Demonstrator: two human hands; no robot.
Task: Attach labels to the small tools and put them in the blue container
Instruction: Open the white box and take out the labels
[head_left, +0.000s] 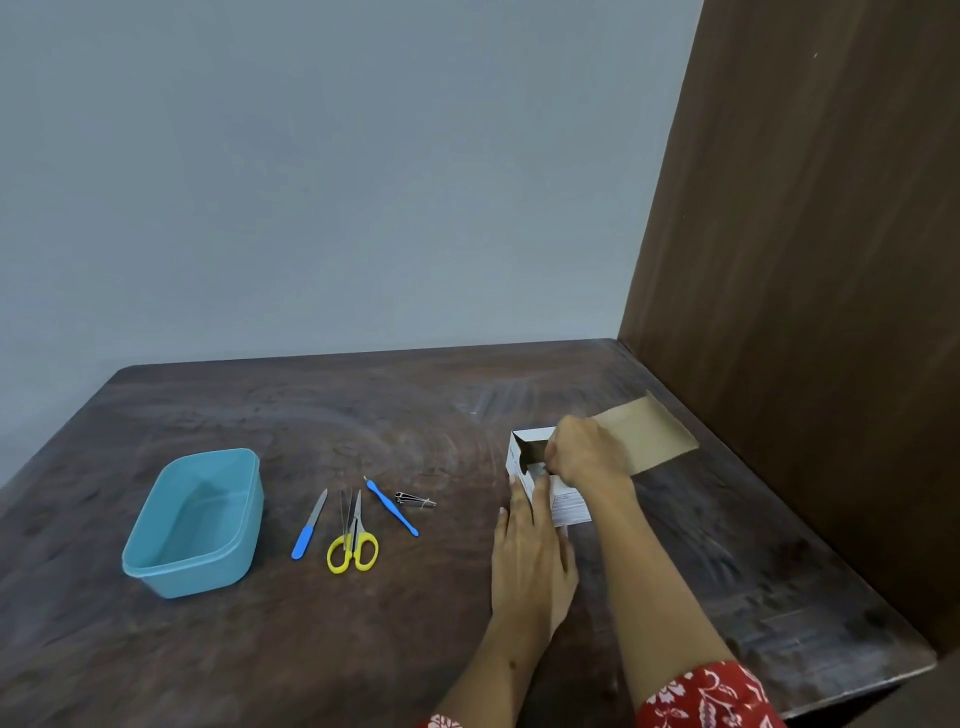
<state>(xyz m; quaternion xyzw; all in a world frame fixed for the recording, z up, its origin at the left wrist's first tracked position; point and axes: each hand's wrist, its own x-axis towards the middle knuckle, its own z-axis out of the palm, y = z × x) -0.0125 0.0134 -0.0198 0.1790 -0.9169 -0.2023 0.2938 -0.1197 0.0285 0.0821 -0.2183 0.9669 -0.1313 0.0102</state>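
A blue container (156, 525) stands open and bare inside on the left of the dark table. To its right lie a blue-handled file (308, 525), yellow-handled scissors (354, 545) with tweezers (346, 506) beside them, a blue-handled pusher (390, 506) and a metal nail clipper (414, 501). A small white box (569, 506) sits further right. My left hand (530, 551) rests against its near side. My right hand (584, 452) reaches its fingers into the box's open top; what the fingers hold is hidden.
A brown paper envelope (652, 436) lies flat behind the white box. A tall brown wooden panel (805, 260) rises along the table's right edge. A grey wall stands behind the table's far edge.
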